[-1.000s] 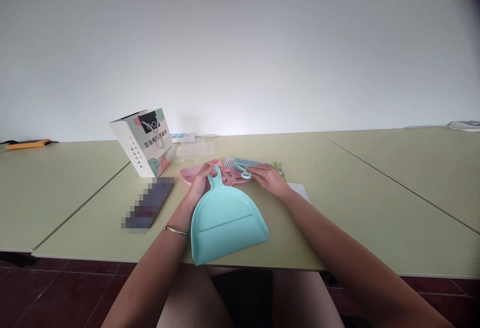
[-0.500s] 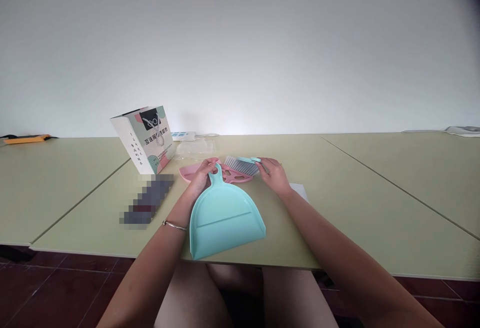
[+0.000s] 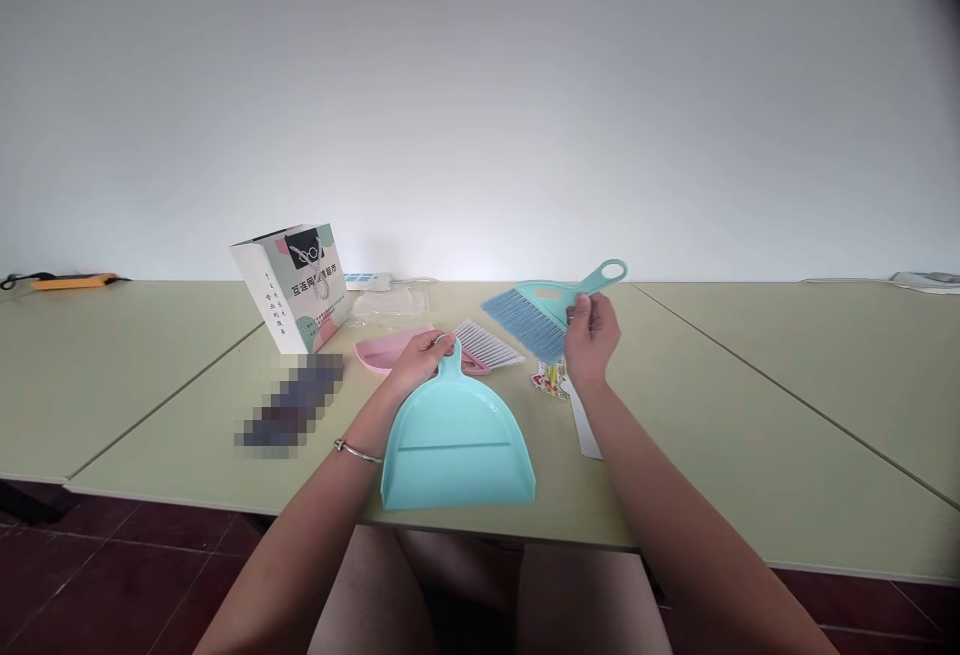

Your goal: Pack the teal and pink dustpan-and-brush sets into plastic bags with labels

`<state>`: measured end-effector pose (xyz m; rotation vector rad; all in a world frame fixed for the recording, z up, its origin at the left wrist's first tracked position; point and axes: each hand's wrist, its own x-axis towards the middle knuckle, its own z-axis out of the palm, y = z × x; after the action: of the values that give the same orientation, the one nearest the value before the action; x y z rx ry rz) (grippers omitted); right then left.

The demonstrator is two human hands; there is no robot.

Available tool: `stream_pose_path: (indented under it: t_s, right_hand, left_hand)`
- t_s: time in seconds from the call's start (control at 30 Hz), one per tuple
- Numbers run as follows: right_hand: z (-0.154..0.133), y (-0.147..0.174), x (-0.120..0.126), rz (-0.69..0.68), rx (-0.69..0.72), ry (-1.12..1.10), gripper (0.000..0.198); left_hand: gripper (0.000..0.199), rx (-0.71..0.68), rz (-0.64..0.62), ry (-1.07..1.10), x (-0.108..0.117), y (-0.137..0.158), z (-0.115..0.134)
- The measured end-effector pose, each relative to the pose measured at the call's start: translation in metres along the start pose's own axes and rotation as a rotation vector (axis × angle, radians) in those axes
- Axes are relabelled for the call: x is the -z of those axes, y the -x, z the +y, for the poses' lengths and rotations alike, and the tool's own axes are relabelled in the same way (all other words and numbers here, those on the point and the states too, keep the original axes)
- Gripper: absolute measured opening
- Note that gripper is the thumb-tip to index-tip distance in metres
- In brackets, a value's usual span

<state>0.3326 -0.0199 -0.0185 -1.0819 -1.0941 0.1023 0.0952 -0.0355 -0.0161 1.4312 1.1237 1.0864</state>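
My left hand (image 3: 424,360) is closed round the handle of a turquoise dustpan (image 3: 459,450), whose wide mouth points toward me above the table's front edge. In my right hand (image 3: 592,335) is a turquoise hand brush (image 3: 559,297) with blue bristles. Its ringed handle tip points up to the right and the bristles face down to the left. Behind the turquoise dustpan lies a pink dustpan (image 3: 382,350), partly covered by my left hand. A second brush with pale bristles (image 3: 487,343) rests beside it, its pink body mostly hidden.
A printed paper bag (image 3: 311,295) stands at the left, with a blurred dark item (image 3: 292,410) before it. Clear plastic packaging (image 3: 390,303) lies near the wall. A colourful card (image 3: 551,380) and a white sheet (image 3: 583,425) lie by my right forearm.
My right hand has lifted the turquoise brush up and to the right, away from the pink set, turning it so its blue bristles show. The turquoise dustpan has levelled slightly.
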Motion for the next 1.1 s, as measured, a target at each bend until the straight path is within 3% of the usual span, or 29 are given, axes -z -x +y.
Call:
stream_pose_path:
  t_s: [0.1,0.33,0.47,0.63,0.9,1.1]
  right_hand:
    - [-0.012,-0.011,0.008,-0.123,-0.137,-0.091,0.039]
    - [-0.040,0.023,-0.007,-0.862,-0.337,-0.203,0.039]
    - [-0.046,0.045,-0.016,-1.027,-0.380,-0.204,0.033]
    - [-0.053,0.056,-0.015,-1.036,-0.348,-0.187,0.033]
    - [-0.054,0.080,-0.025,-0.830,0.004,0.024,0.019]
    - [-0.052,0.082,-0.026,-0.742,0.123,0.092,0.015]
  left_hand:
    - [0.034,0.004,0.017,-0.043,-0.007,-0.002,0.006]
    - [0.030,0.036,0.081,-0.043,-0.010,-0.007,0.002]
    - [0.028,0.044,0.110,-0.018,-0.008,-0.009,-0.004]
    - [0.029,0.025,0.098,0.014,-0.007,-0.008,-0.006]
    - [0.030,-0.002,0.025,0.103,-0.011,-0.007,-0.005]
    - [0.043,-0.002,-0.003,0.137,-0.012,-0.003,0.000]
